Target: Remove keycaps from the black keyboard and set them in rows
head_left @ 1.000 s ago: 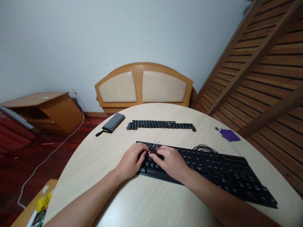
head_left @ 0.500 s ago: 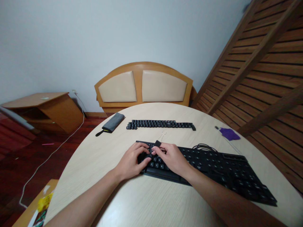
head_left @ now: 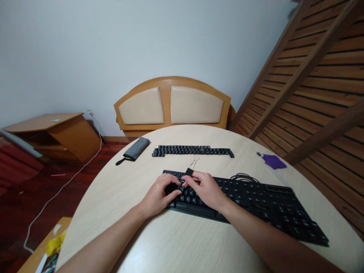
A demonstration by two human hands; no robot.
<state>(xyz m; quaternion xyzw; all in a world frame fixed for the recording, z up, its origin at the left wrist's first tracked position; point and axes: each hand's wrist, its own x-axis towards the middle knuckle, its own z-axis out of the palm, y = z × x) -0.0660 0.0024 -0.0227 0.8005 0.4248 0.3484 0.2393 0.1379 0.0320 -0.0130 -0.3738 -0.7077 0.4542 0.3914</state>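
A black keyboard (head_left: 256,203) lies across the round pale wooden table (head_left: 176,242). My left hand (head_left: 157,195) rests on the keyboard's left end with its fingers curled over the keys. My right hand (head_left: 206,189) is beside it and pinches a small black binder clip (head_left: 190,171) whose wire handles point away from me. The clip's jaw end sits down among the keys between my two hands.
A row of loose black keycaps (head_left: 192,151) lies further back on the table. A grey pouch (head_left: 135,148) sits at the back left, a purple cloth (head_left: 273,161) at the right. The keyboard's cable (head_left: 244,177) coils behind it. A padded wooden chair back (head_left: 170,104) stands beyond the table.
The binder clip has tipped from upright between my hands to handles pointing away, and my right hand has shifted slightly back and right on the keyboard. My left hand has barely moved.
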